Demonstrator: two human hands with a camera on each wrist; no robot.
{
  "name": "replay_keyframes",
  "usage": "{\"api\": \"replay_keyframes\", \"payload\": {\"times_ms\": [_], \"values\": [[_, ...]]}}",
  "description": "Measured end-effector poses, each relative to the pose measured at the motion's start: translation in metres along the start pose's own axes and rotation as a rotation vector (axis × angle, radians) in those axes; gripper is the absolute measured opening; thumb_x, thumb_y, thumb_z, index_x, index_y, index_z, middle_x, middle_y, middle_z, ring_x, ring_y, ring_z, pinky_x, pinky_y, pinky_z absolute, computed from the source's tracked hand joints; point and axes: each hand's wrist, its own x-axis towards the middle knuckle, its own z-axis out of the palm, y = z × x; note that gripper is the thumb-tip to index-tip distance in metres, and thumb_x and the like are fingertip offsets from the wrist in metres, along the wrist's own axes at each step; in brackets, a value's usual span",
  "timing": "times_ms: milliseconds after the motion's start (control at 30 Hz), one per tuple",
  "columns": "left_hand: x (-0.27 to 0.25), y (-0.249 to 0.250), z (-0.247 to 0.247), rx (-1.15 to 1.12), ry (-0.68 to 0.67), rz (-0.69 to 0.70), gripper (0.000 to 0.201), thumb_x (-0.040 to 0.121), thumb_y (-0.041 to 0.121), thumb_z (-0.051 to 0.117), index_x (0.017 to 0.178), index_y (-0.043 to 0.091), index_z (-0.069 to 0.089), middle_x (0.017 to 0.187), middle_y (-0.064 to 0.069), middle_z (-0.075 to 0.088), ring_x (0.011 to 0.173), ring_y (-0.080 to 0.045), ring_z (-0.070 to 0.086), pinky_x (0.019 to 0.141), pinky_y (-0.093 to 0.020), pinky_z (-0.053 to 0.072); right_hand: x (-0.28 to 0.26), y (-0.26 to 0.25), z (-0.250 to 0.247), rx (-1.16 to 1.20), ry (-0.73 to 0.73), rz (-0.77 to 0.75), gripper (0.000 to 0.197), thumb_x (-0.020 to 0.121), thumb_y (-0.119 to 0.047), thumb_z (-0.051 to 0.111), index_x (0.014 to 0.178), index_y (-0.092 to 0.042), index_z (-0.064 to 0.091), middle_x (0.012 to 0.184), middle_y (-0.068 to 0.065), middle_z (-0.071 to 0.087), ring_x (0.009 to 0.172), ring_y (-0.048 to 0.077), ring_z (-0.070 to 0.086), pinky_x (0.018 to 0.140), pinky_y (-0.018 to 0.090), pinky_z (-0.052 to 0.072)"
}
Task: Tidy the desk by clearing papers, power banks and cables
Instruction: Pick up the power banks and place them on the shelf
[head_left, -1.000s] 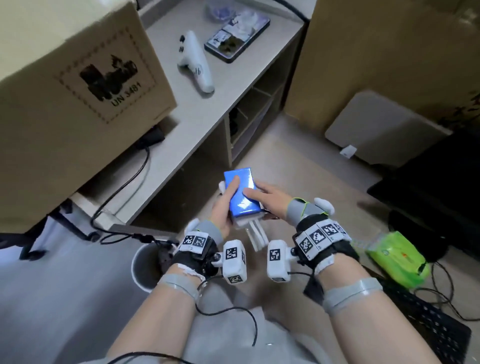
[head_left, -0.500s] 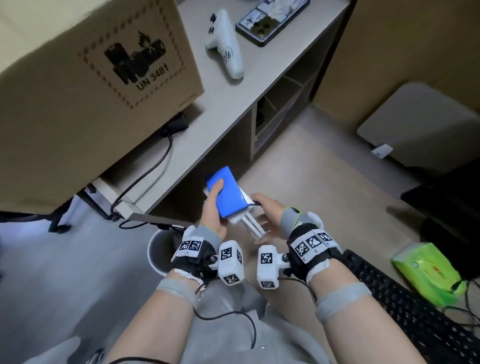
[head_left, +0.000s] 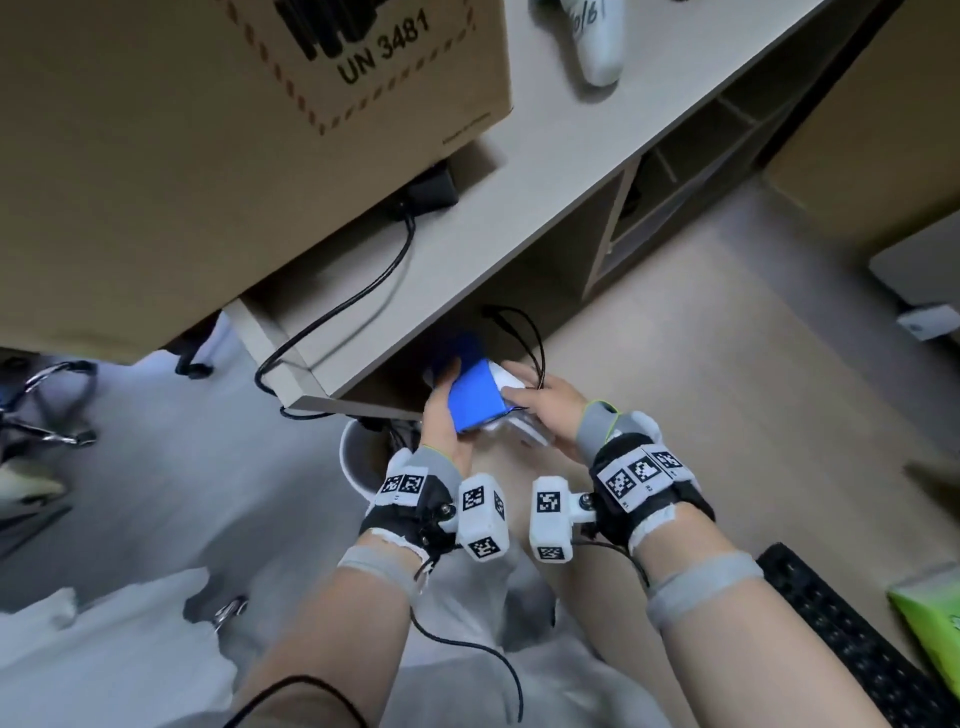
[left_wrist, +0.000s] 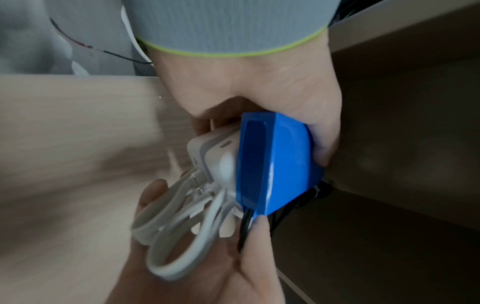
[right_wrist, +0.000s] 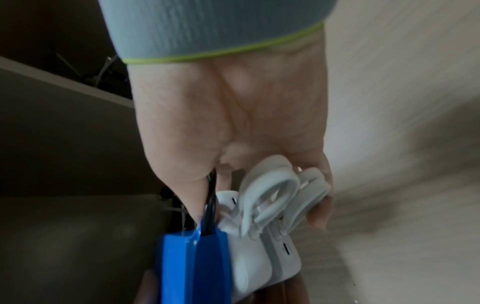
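A blue power bank (head_left: 475, 397) lies stacked on white power banks (head_left: 506, 376), just below the desk's front edge. My left hand (head_left: 441, 410) grips this stack from the left, thumb on the blue power bank (left_wrist: 280, 160) beside a white one (left_wrist: 215, 156). My right hand (head_left: 545, 410) holds the stack's near end. In the right wrist view its fingers cup the white cable loops (right_wrist: 270, 195), and the thumb pinches a black cable (right_wrist: 211, 205) against the blue power bank (right_wrist: 192, 267). The black cable (head_left: 535, 338) loops up past the desk edge.
A large cardboard box (head_left: 234, 130) fills the left of the desk (head_left: 519, 234). A black adapter (head_left: 431, 189) with its cord and a white controller (head_left: 597, 47) also lie there. A white bin (head_left: 358, 457) stands under the hands. A keyboard (head_left: 841, 639) and a green pack (head_left: 930, 623) lie right.
Both hands have carried the stack forward and left, from open floor to just under the desk's front edge. The stack has tilted. The view has swung down and closer.
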Motion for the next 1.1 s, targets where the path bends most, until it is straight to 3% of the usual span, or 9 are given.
{"api": "replay_keyframes", "payload": {"times_ms": [133, 233, 400, 567, 667, 767, 900, 1033, 1100], "values": [[0.010, -0.009, -0.013, 0.007, 0.071, -0.014, 0.072, 0.074, 0.058, 0.072, 0.121, 0.004, 0.067, 0.119, -0.020, 0.067, 0.096, -0.036, 0.067, 0.088, -0.042, 0.053, 0.018, 0.008, 0.008, -0.039, 0.011, 0.001, 0.032, 0.088, -0.012, 0.062, 0.116, -0.029, 0.066, 0.113, 0.009, 0.071, 0.091, 0.023, 0.070, 0.073, 0.031, 0.056], [0.008, -0.011, -0.012, 0.016, 0.106, 0.006, 0.059, 0.084, 0.055, 0.065, 0.113, 0.004, 0.068, 0.109, -0.020, 0.070, 0.096, -0.037, 0.067, 0.093, -0.043, 0.052, 0.029, 0.010, 0.012, -0.048, 0.081, -0.023, 0.014, 0.084, -0.015, 0.066, 0.086, -0.029, 0.068, 0.108, 0.011, 0.072, 0.101, 0.029, 0.069, 0.095, 0.041, 0.053], [0.006, -0.015, -0.021, 0.045, 0.111, 0.011, 0.061, 0.092, 0.056, 0.048, 0.126, 0.009, 0.062, 0.106, -0.014, 0.069, 0.091, -0.026, 0.068, 0.100, -0.043, 0.050, 0.041, 0.008, 0.027, -0.033, 0.136, -0.092, 0.013, 0.085, -0.016, 0.067, 0.088, -0.024, 0.057, 0.096, 0.006, 0.064, 0.089, 0.020, 0.061, 0.092, 0.038, 0.049], [0.002, -0.015, -0.029, 0.133, 0.055, -0.105, 0.070, 0.095, 0.068, 0.024, 0.102, 0.009, 0.060, 0.056, -0.006, 0.065, 0.055, -0.018, 0.067, 0.088, -0.035, 0.054, 0.035, 0.004, 0.027, -0.116, 0.132, -0.066, 0.013, 0.086, -0.028, 0.066, 0.096, -0.019, 0.065, 0.080, 0.005, 0.065, 0.075, 0.019, 0.059, 0.072, 0.030, 0.047], [0.003, -0.015, -0.030, 0.170, 0.063, -0.082, 0.072, 0.096, 0.067, 0.025, 0.114, 0.007, 0.061, 0.087, -0.013, 0.076, 0.084, -0.023, 0.073, 0.112, -0.044, 0.037, 0.034, 0.002, 0.017, -0.153, 0.155, -0.024, 0.014, 0.088, -0.028, 0.064, 0.096, -0.017, 0.064, 0.067, -0.001, 0.057, 0.060, 0.014, 0.050, 0.062, 0.027, 0.043], [0.004, -0.015, -0.027, 0.177, 0.074, -0.063, 0.070, 0.098, 0.062, 0.028, 0.132, 0.007, 0.057, 0.121, -0.016, 0.069, 0.105, -0.027, 0.068, 0.102, -0.042, 0.047, 0.036, 0.005, 0.013, -0.158, 0.180, 0.020, 0.015, 0.086, -0.034, 0.063, 0.082, -0.019, 0.063, 0.087, 0.016, 0.071, 0.072, 0.024, 0.060, 0.083, 0.041, 0.056], [0.008, -0.014, -0.030, 0.126, 0.083, -0.035, 0.062, 0.101, 0.055, 0.029, 0.135, 0.010, 0.055, 0.126, -0.014, 0.067, 0.110, -0.025, 0.066, 0.094, -0.039, 0.050, 0.040, 0.001, 0.022, -0.115, 0.135, 0.077, 0.017, 0.088, -0.033, 0.059, 0.078, -0.022, 0.067, 0.099, 0.014, 0.072, 0.084, 0.026, 0.062, 0.096, 0.044, 0.052], [0.007, -0.012, -0.035, 0.046, 0.064, 0.024, 0.049, 0.104, 0.042, 0.033, 0.135, 0.010, 0.053, 0.132, -0.008, 0.062, 0.106, -0.018, 0.062, 0.091, -0.033, 0.046, 0.044, -0.006, 0.037, -0.025, 0.078, 0.122, 0.013, 0.095, -0.023, 0.052, 0.091, -0.017, 0.063, 0.097, 0.006, 0.065, 0.083, 0.021, 0.060, 0.070, 0.029, 0.048], [0.006, -0.010, -0.035, 0.035, 0.065, 0.054, 0.047, 0.104, 0.039, 0.035, 0.137, 0.011, 0.053, 0.135, -0.007, 0.061, 0.110, -0.018, 0.060, 0.093, -0.031, 0.044, 0.048, -0.008, 0.044, -0.041, 0.059, 0.114, 0.012, 0.092, -0.022, 0.054, 0.088, -0.015, 0.063, 0.101, 0.010, 0.066, 0.087, 0.024, 0.062, 0.074, 0.033, 0.048]]}}
